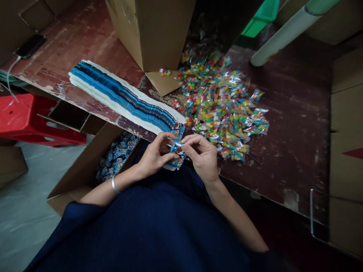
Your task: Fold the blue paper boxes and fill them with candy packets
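Observation:
A small blue patterned carton [177,154] is between my hands at the table's front edge. My left hand [155,153] grips its left side, thumb and fingers bent round it. The fingertips of my right hand [202,154] pinch its upper right part, where a white flap shows. Beyond my hands, a long fanned row of flat blue cartons [121,96] runs to the upper left. Right of the row lies a heap of clear packets of colourful candies [218,109]. One packet [165,71] lies apart, near a cardboard flap [163,82].
An open cardboard box [82,160] with many blue cartons stands below the table at left, near a red stool [25,115]. A tall cardboard box [159,34], white pole [283,36] and green bin [261,19] stand behind. A phone [31,45] lies far left.

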Action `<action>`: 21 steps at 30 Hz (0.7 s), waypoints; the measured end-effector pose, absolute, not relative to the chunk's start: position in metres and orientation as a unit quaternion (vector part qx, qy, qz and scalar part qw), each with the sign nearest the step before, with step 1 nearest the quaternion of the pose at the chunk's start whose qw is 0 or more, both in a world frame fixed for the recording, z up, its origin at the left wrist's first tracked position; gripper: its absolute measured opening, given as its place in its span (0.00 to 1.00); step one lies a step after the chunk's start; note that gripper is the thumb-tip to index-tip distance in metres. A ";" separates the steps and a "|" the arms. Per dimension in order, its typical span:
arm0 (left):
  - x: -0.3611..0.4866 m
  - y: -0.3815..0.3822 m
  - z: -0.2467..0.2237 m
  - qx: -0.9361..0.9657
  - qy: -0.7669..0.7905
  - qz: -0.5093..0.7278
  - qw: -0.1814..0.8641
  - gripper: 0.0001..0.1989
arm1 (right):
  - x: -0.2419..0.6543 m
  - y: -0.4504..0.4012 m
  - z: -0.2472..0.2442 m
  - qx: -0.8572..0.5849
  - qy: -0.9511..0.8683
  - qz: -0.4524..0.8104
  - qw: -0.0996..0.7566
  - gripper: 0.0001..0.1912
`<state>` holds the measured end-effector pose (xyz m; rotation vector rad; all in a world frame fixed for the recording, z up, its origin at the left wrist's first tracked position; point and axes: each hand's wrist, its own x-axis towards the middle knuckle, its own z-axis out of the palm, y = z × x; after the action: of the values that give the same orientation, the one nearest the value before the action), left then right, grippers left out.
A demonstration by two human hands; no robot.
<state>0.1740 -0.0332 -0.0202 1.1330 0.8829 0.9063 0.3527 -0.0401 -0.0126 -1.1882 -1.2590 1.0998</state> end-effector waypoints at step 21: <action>0.170 -0.041 -0.025 0.438 0.395 0.387 0.708 0.20 | 0.372 -0.045 -0.011 -0.476 -0.667 0.360 0.446 0.09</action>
<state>0.1697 -0.0415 -0.0251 0.9731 0.8768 0.8603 0.3724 -0.0446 -0.0112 -1.1802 -1.6516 0.8928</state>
